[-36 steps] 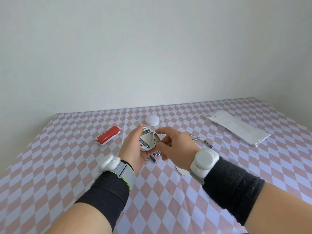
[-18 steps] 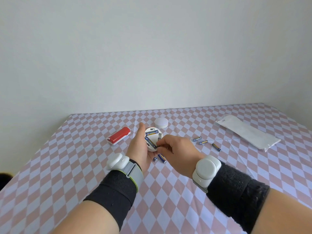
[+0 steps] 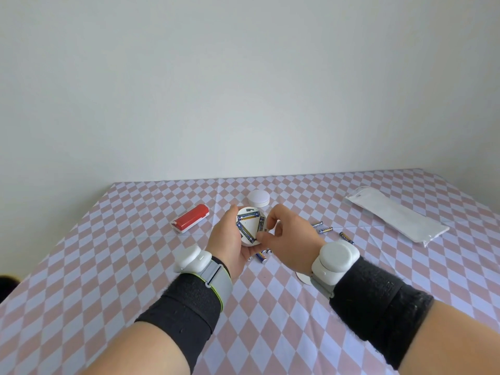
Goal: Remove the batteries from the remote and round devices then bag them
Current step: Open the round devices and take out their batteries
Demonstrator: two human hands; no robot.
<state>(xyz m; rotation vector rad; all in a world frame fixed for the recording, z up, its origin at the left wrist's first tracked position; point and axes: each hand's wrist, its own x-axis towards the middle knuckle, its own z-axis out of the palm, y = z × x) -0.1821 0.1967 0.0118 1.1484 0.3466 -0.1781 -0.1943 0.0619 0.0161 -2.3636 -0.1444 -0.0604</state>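
My left hand (image 3: 228, 239) grips a white round device (image 3: 249, 226) above the table, its open back facing me with three blue batteries set in a triangle. My right hand (image 3: 286, 234) has its thumb and fingertips pinched at the device's right edge, on the right-hand battery (image 3: 261, 223). A second white round device (image 3: 258, 198) sits closed on the cloth just behind. A red remote (image 3: 190, 218) lies to the left. Loose batteries lie under my hands (image 3: 262, 256) and to the right (image 3: 325, 230). A clear plastic bag (image 3: 395, 214) lies at the far right.
The table wears a pink and white diamond-check cloth (image 3: 108, 266). A round white cover (image 3: 304, 277) lies flat under my right wrist. A plain wall stands behind the table's far edge. A dark object (image 3: 6, 285) shows at the left edge.
The view has shifted, and the device has turned to show its battery side more fully. My right hand's fingers moved from the device's lower middle to its right edge.
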